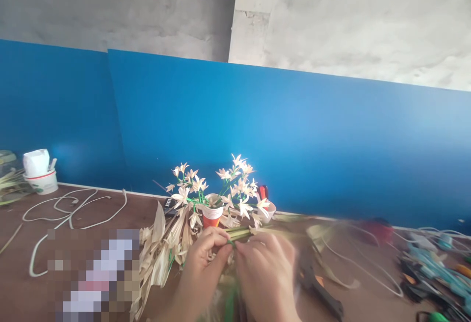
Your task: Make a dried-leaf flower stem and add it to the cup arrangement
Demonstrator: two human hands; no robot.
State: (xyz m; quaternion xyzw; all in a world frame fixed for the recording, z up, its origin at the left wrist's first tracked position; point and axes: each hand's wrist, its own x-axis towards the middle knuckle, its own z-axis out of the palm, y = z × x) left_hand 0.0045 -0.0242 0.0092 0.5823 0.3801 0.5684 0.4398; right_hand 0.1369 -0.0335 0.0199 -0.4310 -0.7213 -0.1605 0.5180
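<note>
My left hand (204,265) and my right hand (265,268) meet low in the middle, thumbs and fingertips pinched together. Between the fingertips shows a small bit of a thin green strip (230,242), held by both hands; the rest of it is hidden or blurred. Just beyond them, stacked paper cups (212,212) hold green-stemmed sprays of pale, pointed-petal flowers (241,187). To the left of my hands lie dried pale husk leaves (160,258). Another green length (230,300) appears blurred below my hands.
White cords (69,216) curl over the brown table (147,209) at left, near a white tub (42,182). A dark-handled tool (324,295) lies right of my hands. Several tools and cords (437,273) crowd the far right. A blue panel (257,130) stands behind.
</note>
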